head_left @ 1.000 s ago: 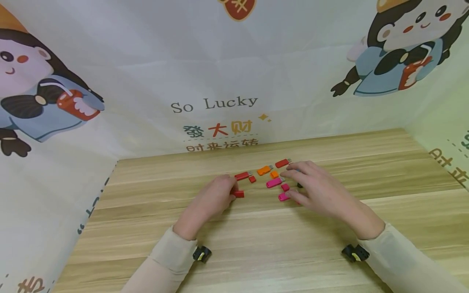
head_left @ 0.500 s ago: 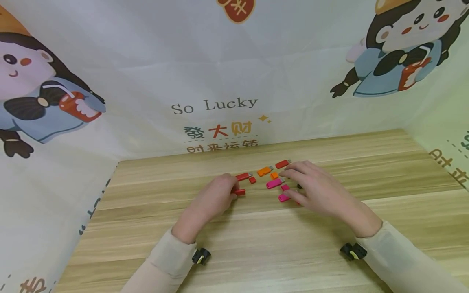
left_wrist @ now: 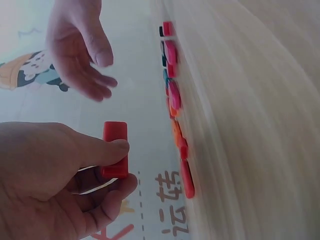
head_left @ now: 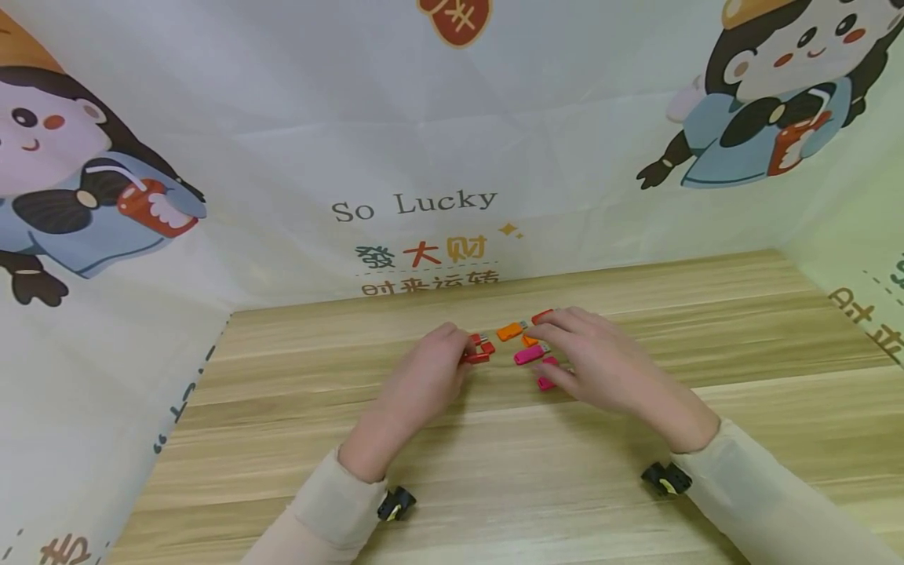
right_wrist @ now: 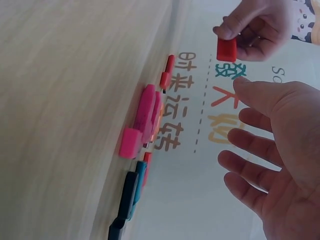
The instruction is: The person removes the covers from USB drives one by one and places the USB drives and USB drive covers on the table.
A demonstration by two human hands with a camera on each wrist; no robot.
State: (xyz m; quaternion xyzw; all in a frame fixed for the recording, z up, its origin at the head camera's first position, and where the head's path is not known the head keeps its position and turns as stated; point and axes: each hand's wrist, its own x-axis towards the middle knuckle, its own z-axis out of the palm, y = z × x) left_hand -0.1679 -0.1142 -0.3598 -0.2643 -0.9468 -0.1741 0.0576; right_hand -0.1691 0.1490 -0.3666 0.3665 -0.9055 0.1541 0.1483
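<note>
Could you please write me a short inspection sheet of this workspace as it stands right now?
Surface: wooden table, pale planks with visible grain.
Job's things: red cap pinched in the left hand; a red USB stick lies on the table close by.
Clutter: pink USB stick, orange USB stick, pink cap, plus dark and teal pieces in a loose row.
Hands: left hand grips the red cap, raised off the table; right hand hovers with relaxed fingers, holding nothing.
Cables: nothing seen.
Surroundings: printed cloth backdrop with cartoon figures and the words So Lucky.
</note>
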